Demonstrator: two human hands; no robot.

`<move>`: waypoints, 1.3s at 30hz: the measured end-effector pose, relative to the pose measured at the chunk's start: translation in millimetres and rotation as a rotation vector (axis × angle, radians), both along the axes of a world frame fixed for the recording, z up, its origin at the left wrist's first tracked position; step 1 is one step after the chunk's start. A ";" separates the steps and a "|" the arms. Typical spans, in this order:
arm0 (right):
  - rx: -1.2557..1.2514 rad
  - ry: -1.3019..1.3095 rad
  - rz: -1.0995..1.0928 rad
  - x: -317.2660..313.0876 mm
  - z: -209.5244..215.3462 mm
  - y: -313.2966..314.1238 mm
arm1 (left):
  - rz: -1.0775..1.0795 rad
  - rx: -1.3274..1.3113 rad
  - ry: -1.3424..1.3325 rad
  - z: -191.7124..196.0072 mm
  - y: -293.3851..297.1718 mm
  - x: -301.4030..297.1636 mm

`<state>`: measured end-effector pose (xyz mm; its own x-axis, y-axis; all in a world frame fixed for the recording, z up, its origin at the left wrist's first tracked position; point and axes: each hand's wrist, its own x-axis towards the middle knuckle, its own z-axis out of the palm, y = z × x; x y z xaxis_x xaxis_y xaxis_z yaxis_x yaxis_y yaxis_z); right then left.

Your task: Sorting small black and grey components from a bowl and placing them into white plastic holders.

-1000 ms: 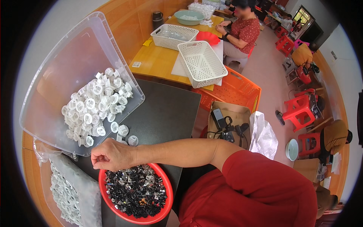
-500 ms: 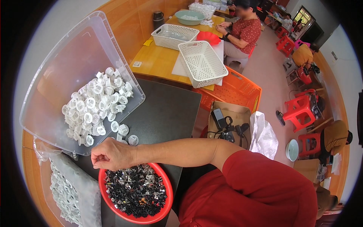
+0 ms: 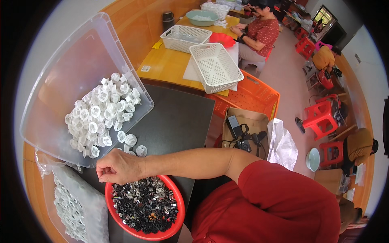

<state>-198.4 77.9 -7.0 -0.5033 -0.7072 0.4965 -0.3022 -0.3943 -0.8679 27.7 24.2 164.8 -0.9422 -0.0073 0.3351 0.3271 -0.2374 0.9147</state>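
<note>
My right hand (image 3: 117, 167) is closed, its fingertips pinched together above the upper left rim of a red oval bowl (image 3: 181, 216). Whatever the fingers may hold is hidden. The bowl is filled with small black and silvery metal parts (image 3: 146, 204). Just beyond the hand, a few round white plastic pieces (image 3: 130, 140) lie on the dark table (image 3: 178, 117). Many similar white pieces (image 3: 101, 109) are heaped in a tilted clear plastic bin (image 3: 60, 89). My left hand is out of view.
At the left lies a plastic bag (image 3: 91, 210) of pale ring-like parts. White baskets (image 3: 216, 69) stand on a yellow table, where a co-worker (image 3: 261, 30) sits. An orange crate (image 3: 259, 93) and a cardboard box (image 3: 245, 117) with black adapters stand beside the dark table.
The view has shifted very slightly. My right hand stays pinched in nearly the same place over the bowl's rim.
</note>
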 end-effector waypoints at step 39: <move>-0.026 0.041 -0.024 -1.9 -5.2 -0.8 | -0.132 -0.034 0.041 -6.8 3.3 -17.3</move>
<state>-200.2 77.1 -12.2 -0.4991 -0.6818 0.5349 -0.3470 -0.4084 -0.8443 10.4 27.4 157.9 -0.9196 0.1276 0.3717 0.3328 -0.2498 0.9093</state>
